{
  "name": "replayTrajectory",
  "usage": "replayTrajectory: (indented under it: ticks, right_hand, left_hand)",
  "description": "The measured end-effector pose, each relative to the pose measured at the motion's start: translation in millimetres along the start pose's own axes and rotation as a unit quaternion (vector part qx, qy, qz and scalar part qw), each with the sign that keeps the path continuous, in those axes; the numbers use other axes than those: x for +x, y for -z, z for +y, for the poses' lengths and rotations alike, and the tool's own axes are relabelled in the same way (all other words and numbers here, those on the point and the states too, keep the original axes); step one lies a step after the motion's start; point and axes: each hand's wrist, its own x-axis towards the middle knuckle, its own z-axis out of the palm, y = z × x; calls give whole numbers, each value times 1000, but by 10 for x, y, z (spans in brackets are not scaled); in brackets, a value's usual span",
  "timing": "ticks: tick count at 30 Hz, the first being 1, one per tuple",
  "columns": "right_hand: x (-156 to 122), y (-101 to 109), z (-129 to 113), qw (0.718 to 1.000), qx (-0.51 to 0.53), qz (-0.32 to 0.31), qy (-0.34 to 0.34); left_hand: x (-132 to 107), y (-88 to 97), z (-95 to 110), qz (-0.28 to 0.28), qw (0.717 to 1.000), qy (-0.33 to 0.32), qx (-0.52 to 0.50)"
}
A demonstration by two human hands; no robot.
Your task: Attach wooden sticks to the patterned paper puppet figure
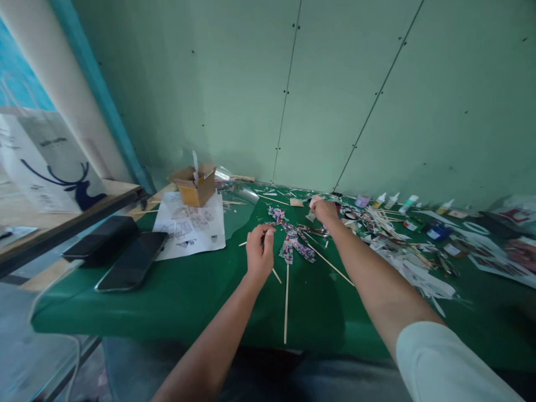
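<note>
My left hand (260,250) is raised over the green table with its fingers curled together; what they pinch, if anything, is too small to name. Just to its right lies a colourful patterned figure (290,241) with limb-like strips. Thin wooden sticks (287,304) lie around the figure, one pointing toward the table's front edge. My right hand (325,212) reaches farther back, fingers bent downward and closed near a small pale pink piece (315,201). Its fingertips are partly hidden, so I cannot make out what they hold. Shiny metal scissors (314,230) seem to lie below that hand.
On the left are two dark phones (133,261), a printed sheet (195,223) and an open cardboard box (196,184). Paper scraps (412,273), glue bottles (408,204) and paint jars (439,231) crowd the right. Another person's hand (521,254) shows at the right edge.
</note>
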Motion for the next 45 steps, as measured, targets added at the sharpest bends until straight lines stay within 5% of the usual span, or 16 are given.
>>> replayTrajectory:
  ticks: [4, 8, 10, 13, 15, 17, 21, 24, 33, 35, 39, 42, 45]
  right_hand:
    - [-84, 74, -140, 987, 141, 71, -14]
    - [-511, 76, -400, 946, 311, 92, -8]
    - [-833, 61, -523, 803, 593, 58, -10]
    - [-1260, 43, -648, 629, 777, -4, -30]
    - [-1431, 36, -693, 578, 815, -29, -45]
    - [-1509, 29, -718, 556, 828, -42, -56]
    - [-1521, 3, -728, 538, 839, -66, -57]
    - [-1516, -17, -714, 548, 832, -79, -40]
    - [-1487, -62, -630, 643, 761, -92, -6]
    - [-1484, -45, -628, 696, 716, -43, 0]
    - [-1621, 93, -426, 861, 495, 114, -3]
    - [-1831, 250, 31, 956, 265, 91, -91]
    - [-2019, 375, 575, 977, 52, 21, -204]
  left_hand:
    - [-14, 7, -22, -3, 1000, -7, 22]
    - [14, 2, -38, -18, 996, -51, 72]
    - [83, -20, -32, -40, 991, -86, 98]
    - [239, -95, -19, -112, 980, -122, 106]
    - [329, -165, -23, -179, 971, -133, 91]
    - [369, -232, -43, -222, 963, -136, 71]
    - [316, -289, -119, -210, 969, -121, 38]
    - [259, -272, -187, -187, 975, -121, 8]
    - [253, -239, -259, -184, 974, -129, -20]
    - [247, -228, -241, -173, 978, -117, -13]
    - [233, -202, -213, -158, 982, -103, 13]
    - [231, -205, -210, -156, 982, -104, 18]
    - [233, -225, -219, -163, 981, -106, 15]
